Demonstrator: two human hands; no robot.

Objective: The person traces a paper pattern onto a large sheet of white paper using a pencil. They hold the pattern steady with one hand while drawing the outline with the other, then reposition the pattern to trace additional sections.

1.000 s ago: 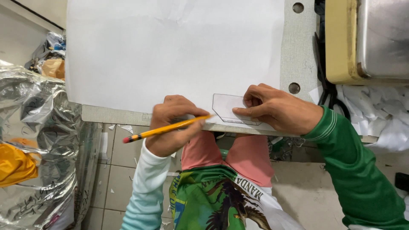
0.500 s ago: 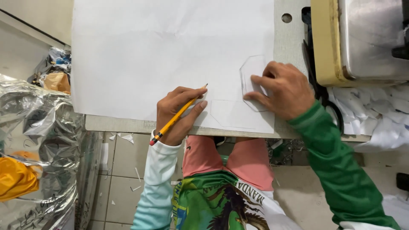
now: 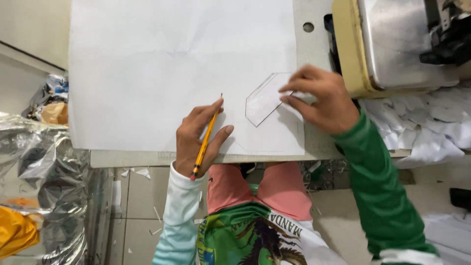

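Paper sheet [image 3: 162, 73] — large, white, thin and limp by the look of it, easily creased — lies flat on the desk [image 3: 314, 54], covering most of it. Template [image 3: 265, 98], a small elongated cut-out, lies near the sheet's right edge; long axis runs diagonally, point toward lower left. Likely light and slippery; best pinned flat from above. Right hand [image 3: 321, 98] presses it with spread fingertips. Left hand [image 3: 198, 137] grips a yellow pencil [image 3: 206, 137], tip up on the sheet.

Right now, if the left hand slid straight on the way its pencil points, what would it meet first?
Only bare paper: the left hand aims its pencil up the sheet, passing left of the template, as far as visible.
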